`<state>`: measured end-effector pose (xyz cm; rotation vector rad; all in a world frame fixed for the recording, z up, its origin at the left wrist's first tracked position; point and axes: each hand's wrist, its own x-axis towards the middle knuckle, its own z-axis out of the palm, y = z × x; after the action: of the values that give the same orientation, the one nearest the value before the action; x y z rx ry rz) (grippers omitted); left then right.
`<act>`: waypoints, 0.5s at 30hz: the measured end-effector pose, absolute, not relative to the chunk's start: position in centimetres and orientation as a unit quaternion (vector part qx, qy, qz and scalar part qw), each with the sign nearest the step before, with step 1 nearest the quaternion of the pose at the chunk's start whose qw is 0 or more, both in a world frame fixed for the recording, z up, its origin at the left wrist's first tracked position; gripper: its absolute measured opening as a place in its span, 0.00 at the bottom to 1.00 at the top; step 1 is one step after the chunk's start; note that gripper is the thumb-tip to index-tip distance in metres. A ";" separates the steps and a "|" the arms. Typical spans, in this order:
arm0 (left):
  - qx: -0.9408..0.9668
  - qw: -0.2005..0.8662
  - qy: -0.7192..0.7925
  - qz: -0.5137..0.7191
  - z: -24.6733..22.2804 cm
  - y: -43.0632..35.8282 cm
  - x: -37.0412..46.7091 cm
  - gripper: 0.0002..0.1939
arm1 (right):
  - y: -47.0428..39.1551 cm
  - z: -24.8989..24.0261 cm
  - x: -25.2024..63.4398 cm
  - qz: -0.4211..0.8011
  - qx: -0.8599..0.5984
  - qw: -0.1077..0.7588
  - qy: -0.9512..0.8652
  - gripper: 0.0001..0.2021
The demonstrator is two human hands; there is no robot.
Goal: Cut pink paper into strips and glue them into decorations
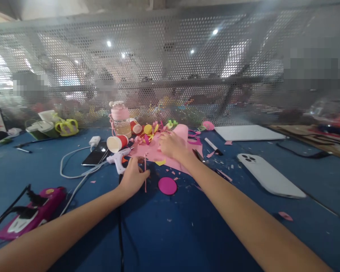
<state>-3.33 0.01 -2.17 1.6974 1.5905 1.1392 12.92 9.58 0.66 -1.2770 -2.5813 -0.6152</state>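
Note:
My left hand is closed, with a thin pink paper strip upright between thumb and fingers. Just behind it lies a white glue gun with an orange trigger. Farther forward, my right hand reaches over the pink sheet, fingers bent down and together among pink pieces. What is under its fingertips blends in and is hidden. A rolled pink piece stands behind that hand. Between my forearms a magenta disc lies flat on the blue table.
Left are a magenta power strip, a black phone and white cables. Red paper cups and a pink-lidded bottle stand behind. Right are a marker, a white phone and a white board. A perforated metal screen rises behind.

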 end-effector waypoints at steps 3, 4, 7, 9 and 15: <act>0.630 0.268 0.595 0.421 -2.1 -0.1 -3.3 0.16 | 9.2 0.8 12.6 -0.185 -0.477 0.084 -0.855 0.18; 0.630 0.268 0.596 0.420 -2.1 -0.1 -3.2 0.16 | 9.1 0.8 12.5 -0.178 -0.487 0.080 -0.851 0.20; 0.630 0.269 0.597 0.418 -2.0 -0.1 -3.2 0.16 | 8.8 0.6 12.0 -0.163 -0.502 0.065 -0.847 0.24; 0.630 0.267 0.599 0.416 -2.0 -0.1 -3.1 0.17 | 8.7 0.4 11.8 -0.157 -0.503 0.051 -0.848 0.22; 0.627 0.267 0.602 0.415 -1.8 -0.2 -3.1 0.17 | 8.1 0.7 11.6 -0.161 -0.493 0.031 -0.854 0.11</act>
<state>-3.07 -0.24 -1.80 1.6926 1.6255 1.1198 11.60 8.09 0.73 -1.5182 -2.6324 -0.4966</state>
